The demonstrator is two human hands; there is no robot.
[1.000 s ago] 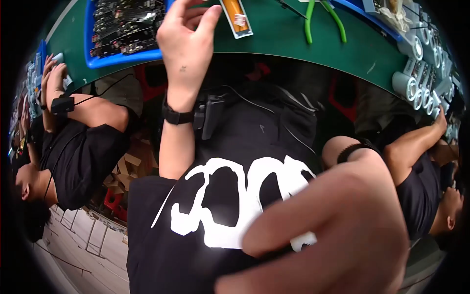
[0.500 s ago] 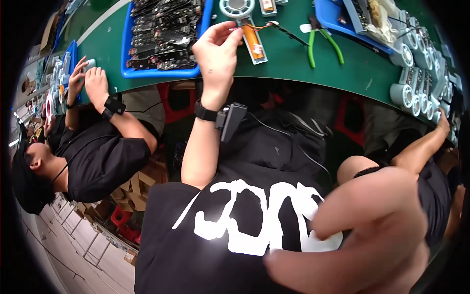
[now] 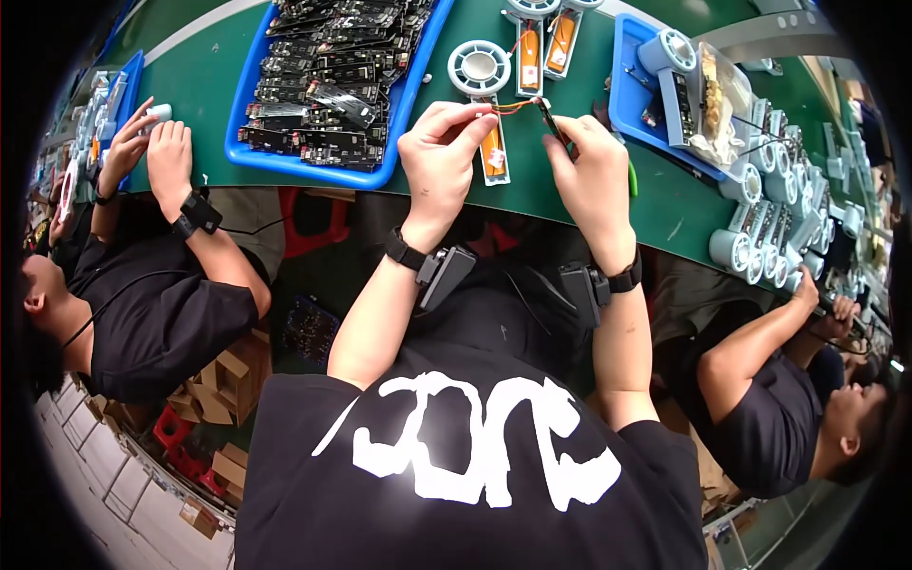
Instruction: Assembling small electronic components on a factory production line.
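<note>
My left hand (image 3: 439,163) pinches the end of thin red and orange wires (image 3: 514,106) between thumb and fingertips. These wires run to the top of a narrow black circuit board (image 3: 548,116), which my right hand (image 3: 594,169) grips between thumb and fingers. Just beyond my left fingertips lies a light-blue fan-shaped part, with a round slotted head (image 3: 479,68) and a narrow handle holding an orange battery (image 3: 492,152). Green-handled pliers (image 3: 633,179) lie mostly hidden behind my right hand.
A blue tray (image 3: 380,178) of black circuit boards stands at left. At right are another blue tray (image 3: 622,90) and stacked light-blue housings (image 3: 750,242). Two similar parts with orange batteries (image 3: 562,36) lie ahead. People sit on both sides, their hands at the green table (image 3: 679,204).
My right hand has come up from close in front of the camera to the table and now grips the circuit board. My left hand stays pinched at the wires. The view has shifted.
</note>
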